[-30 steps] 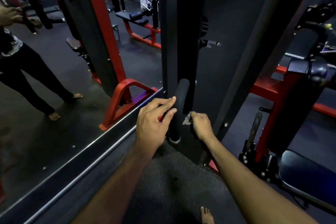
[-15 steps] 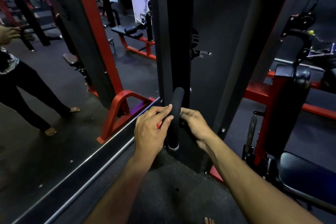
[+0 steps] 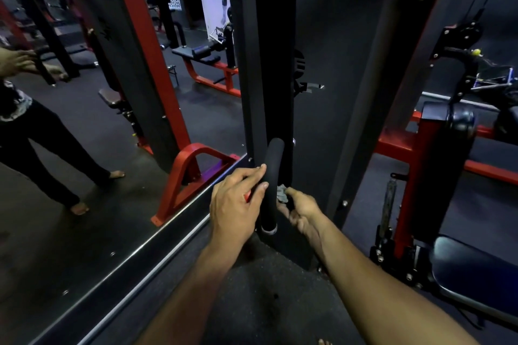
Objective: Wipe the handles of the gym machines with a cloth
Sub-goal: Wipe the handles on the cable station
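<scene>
At the far left of the frame I see a mirror (image 3: 84, 182) reflecting a standing person (image 3: 42, 143) and a red frame foot (image 3: 190, 176). Just left of centre, my left hand (image 3: 235, 210) rests against the black foam handle (image 3: 272, 182), its fingers (image 3: 259, 171) extended, only slightly bent, touching the handle's left side and holding nothing. The handle stands nearly upright against the black machine column (image 3: 266, 50) at centre frame. Directly right of the handle, my right hand (image 3: 302, 210) pinches a small grey cloth (image 3: 281, 193), fingers curled around it, pressing it to the handle's lower right side. At the lower right of the frame lies a dark padded seat (image 3: 471, 274) beside a red upright (image 3: 414, 176).
</scene>
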Tool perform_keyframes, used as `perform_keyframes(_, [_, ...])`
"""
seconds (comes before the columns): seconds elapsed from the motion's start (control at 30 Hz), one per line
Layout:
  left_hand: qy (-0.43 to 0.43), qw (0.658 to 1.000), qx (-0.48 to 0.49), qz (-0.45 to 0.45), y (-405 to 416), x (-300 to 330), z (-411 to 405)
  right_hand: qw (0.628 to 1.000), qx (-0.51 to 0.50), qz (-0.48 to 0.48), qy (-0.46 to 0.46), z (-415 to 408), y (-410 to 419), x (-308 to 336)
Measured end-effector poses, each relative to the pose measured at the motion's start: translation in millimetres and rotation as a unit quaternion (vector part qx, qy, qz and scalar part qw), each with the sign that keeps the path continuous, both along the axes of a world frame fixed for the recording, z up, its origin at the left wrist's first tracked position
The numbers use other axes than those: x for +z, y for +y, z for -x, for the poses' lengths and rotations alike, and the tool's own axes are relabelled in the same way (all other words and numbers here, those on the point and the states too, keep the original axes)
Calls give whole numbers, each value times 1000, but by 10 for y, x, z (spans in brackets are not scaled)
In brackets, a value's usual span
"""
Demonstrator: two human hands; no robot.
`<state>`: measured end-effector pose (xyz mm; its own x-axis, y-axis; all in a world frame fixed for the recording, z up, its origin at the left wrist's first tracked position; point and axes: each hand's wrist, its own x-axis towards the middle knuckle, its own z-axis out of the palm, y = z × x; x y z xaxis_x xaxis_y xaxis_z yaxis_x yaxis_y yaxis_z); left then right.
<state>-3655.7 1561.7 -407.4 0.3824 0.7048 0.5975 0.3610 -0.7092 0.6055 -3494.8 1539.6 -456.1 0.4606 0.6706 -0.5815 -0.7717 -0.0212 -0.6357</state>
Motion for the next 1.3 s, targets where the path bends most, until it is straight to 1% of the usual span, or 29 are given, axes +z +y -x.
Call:
perform_keyframes(0.07, [3, 1000, -2, -1, 7, -2, 10, 999, -35, -18, 28, -54, -81, -37])
perform_keyframes(0.13, [9, 1000, 9, -7, -9, 0, 8, 997, -69, -30, 29, -141, -188, -16])
perform_keyframes(0.17, [14, 999, 22, -19, -36, 14, 2, 996, -81, -32, 22, -187, -248, 31])
perform_keyframes(0.23, [11, 996, 41, -76, -124, 62, -46, 995, -93, -41, 7, -241, -393, 171])
perform_keyframes(0.3, [-9, 990, 17, -143, -263, 136, -176, 995, -85, -51, -30, -252, -555, 331])
perform_keyframes(0.33, [-16, 987, -7, -162, -343, 170, -260, 994, -71, -57, -53, -245, -638, 400])
perform_keyframes(0.37, [-23, 986, -36, -160, -429, 211, -357, 994, -58, -61, -75, -232, -728, 480])
perform_keyframes(0.4, [-25, 988, -72, -137, -518, 247, -515, 991, -55, -70, -97, -281, -854, 528])
perform_keyframes(0.47, [-2, 991, -122, -50, -673, 299, -796, 985, -52, -90, -139, -377, -1106, 634])
perform_keyframes(0.5, [20, 990, -140, -8, -734, 314, -917, 981, -53, -94, -159, -439, -1218, 673])
perform_keyframes(0.57, [37, 978, -198, 45, -877, 335, -1174, 973, -68, -97, -198, -601, -1475, 769])
perform_keyframes(0.63, [40, 965, -249, 73, -1037, 378, -1418, 964, -87, -96, -233, -776, -1737, 837])
perform_keyframes(0.73, [21, 946, -309, 94, -1312, 461, -1802, 951, -107, -94, -276, -1037, -2157, 948])
perform_keyframes(0.8, [5, 934, -342, 101, -1573, 533, -2087, 941, -128, -82, -303, -1245, -2504, 994])
perform_keyframes(0.93, [-11, 905, -400, 147, -2080, 652, -2584, 919, -146, -41, -365, -1647, -3126, 1031])
perform_keyframes(1.03, [4, 903, -409, 134, -2633, 621, -3106, 921, -163, -45, -350, -2084, -3814, 1044])
perform_keyframes(1.13, [27, 876, -450, 174, -3268, 577, -3629, 927, -208, -70, -304, -2559, -4528, 971])
perform_keyframes(1.2, [42, 861, -469, 194, -3589, 573, -3877, 929, -237, -79, -273, -2778, -4852, 911])
perform_keyframes(1.3, [61, 843, -494, 203, -4088, 493, -4295, 929, -256, -71, -257, -3132, -5349, 778])
